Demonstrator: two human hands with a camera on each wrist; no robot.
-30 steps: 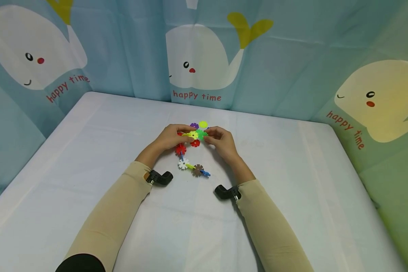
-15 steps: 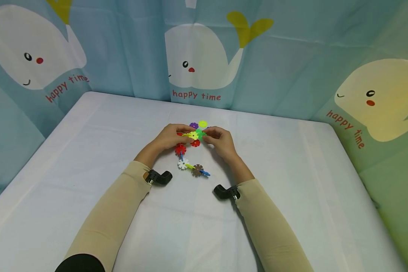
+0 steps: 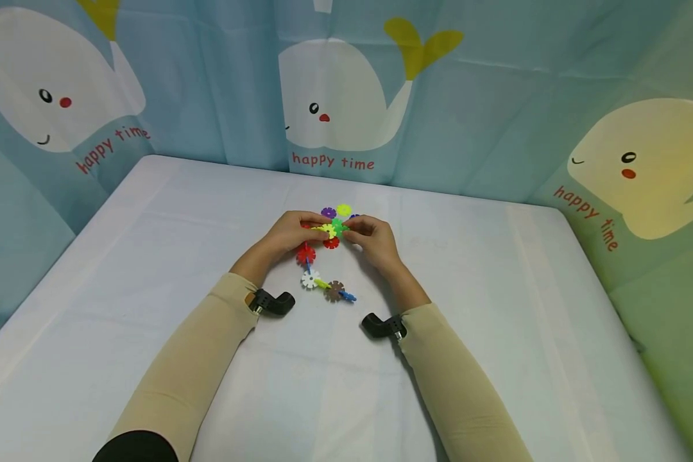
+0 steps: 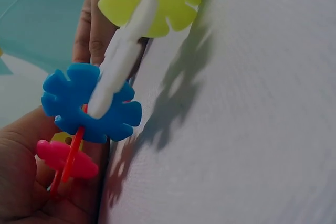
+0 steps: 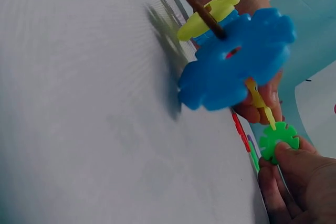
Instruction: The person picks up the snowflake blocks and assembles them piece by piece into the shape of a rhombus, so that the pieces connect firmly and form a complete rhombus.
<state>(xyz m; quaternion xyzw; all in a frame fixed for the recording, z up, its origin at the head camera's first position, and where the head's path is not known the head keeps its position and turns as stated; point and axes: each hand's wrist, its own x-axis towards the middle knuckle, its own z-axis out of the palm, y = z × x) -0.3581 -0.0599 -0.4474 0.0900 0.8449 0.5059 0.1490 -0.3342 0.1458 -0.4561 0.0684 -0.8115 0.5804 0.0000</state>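
Note:
In the head view my left hand (image 3: pixel 285 234) pinches a yellow notched plastic disc (image 3: pixel 328 231) of a chain of interlocking snowflake discs. My right hand (image 3: pixel 376 242) pinches a green disc (image 3: pixel 338 227) between thumb and fingers. The right wrist view shows the yellow disc (image 5: pixel 261 104) edge-on, its tip right at the green disc (image 5: pixel 279 140). From my left hand the chain runs toward me through a red disc (image 3: pixel 306 255), a white disc (image 3: pixel 310 278), a brown disc (image 3: pixel 334 290) and a blue disc (image 3: pixel 348 297). Part of the chain is hidden under the left fingers.
Just beyond my hands lie a purple disc (image 3: pixel 328 212) and a yellow-green disc (image 3: pixel 344 210). Another red disc (image 3: pixel 331 243) shows below the yellow one. A white cloth covers the table (image 3: pixel 496 333); a whale-print curtain (image 3: pixel 508 128) hangs behind it.
Hardly anything differs. Both hands keep their pinch, and the green disc has shifted and turned very slightly against the yellow one.

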